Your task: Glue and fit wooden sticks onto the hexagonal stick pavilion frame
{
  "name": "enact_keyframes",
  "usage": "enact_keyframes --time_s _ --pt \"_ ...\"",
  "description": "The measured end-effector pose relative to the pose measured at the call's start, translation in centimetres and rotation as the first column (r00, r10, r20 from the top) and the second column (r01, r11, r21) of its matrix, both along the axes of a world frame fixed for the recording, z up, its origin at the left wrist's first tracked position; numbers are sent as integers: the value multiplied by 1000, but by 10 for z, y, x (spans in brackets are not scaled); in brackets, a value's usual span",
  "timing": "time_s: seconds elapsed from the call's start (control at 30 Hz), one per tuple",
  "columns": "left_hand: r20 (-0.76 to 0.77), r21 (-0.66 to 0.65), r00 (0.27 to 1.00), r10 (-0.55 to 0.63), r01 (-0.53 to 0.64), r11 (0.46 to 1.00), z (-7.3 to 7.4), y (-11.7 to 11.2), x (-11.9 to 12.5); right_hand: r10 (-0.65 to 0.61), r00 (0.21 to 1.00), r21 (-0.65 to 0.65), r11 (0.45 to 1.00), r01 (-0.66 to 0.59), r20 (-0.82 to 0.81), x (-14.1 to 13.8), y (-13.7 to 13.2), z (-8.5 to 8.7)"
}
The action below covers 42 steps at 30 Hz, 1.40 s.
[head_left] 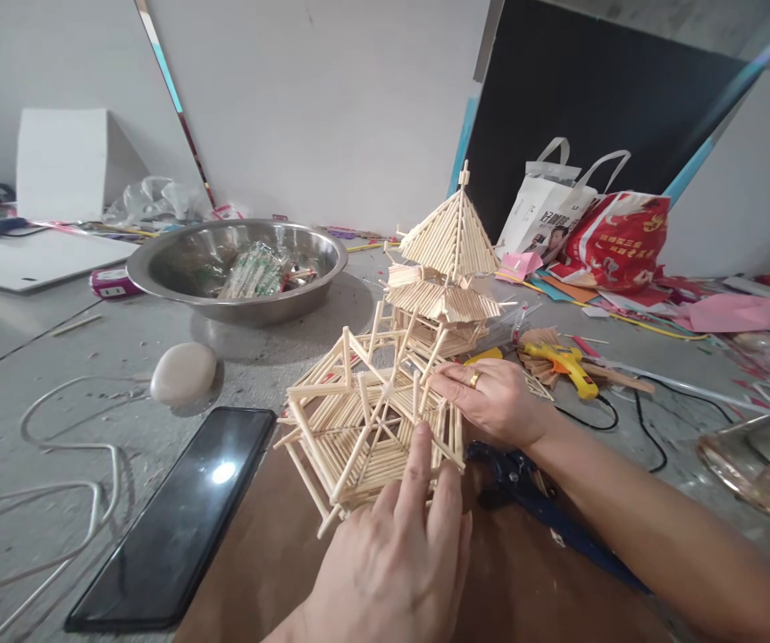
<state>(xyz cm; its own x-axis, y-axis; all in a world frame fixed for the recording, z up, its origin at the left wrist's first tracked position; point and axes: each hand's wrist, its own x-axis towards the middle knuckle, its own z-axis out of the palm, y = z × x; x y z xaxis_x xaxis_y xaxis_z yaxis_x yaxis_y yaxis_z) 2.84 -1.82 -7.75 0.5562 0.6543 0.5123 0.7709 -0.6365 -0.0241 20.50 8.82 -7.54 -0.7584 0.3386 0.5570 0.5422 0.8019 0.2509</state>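
A hexagonal frame of thin wooden sticks (358, 455) stands in front of me, with short upright posts and spokes meeting at its middle. My left hand (395, 554) is at its near right side, one finger stretched onto the sticks and the others bent at the edge; its fingertips are partly hidden. From the right, my right hand (492, 402), with a ring on one finger, pinches a wooden stick (433, 353) at the frame's right side. Behind it rises a stick pagoda (448, 241) with a pointed roof.
A steel basin (238, 304) holds packaged sticks. Left lie a black phone (177, 518), a pale rounded object (184, 373) and a white cable (100, 491). Right are a yellow glue gun (569, 364), a red bag (619, 241), a white bag (542, 210) and a glass container (760, 464).
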Motion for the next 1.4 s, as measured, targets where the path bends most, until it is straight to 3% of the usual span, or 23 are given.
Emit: enact_keyframes --time_s 0.13,0.2,0.3,0.37,0.43,0.53,0.6,0.8,1.03,1.4 --pt "-26 -5 1000 -1 1 1000 1 1 -2 -21 993 -68 998 13 -118 -3 -4 0" --pt "-27 0 1000 -2 1 1000 2 1 -2 -133 967 -218 972 85 -219 -5 -10 2" --pt "-22 15 1000 -4 5 1000 1 2 -1 -336 901 -550 823 141 -273 -8 -21 7" --pt "-13 21 1000 2 -2 1000 -1 1 -1 -404 879 -681 719 135 -253 -10 -28 11" --pt "-8 22 1000 5 -5 1000 -2 0 -1 -445 869 -730 665 159 -216 -13 -32 15" --pt "-8 31 1000 1 -1 1000 -3 -2 -2 -501 856 -735 627 258 -127 -18 -36 20" --pt "-10 33 1000 5 -4 999 -1 -3 -3 -520 849 -705 635 315 -88 -21 -37 21" --pt "-17 61 1000 -5 6 998 -1 -1 -2 -522 844 -575 730 369 -121 -28 -39 21" --pt "-38 44 999 7 -6 999 -2 -1 -2 -577 814 -623 662 416 -69 -31 -39 23" --pt "-56 52 998 38 -35 998 -4 -2 0 -557 819 -595 709 379 -141 -32 -39 18"
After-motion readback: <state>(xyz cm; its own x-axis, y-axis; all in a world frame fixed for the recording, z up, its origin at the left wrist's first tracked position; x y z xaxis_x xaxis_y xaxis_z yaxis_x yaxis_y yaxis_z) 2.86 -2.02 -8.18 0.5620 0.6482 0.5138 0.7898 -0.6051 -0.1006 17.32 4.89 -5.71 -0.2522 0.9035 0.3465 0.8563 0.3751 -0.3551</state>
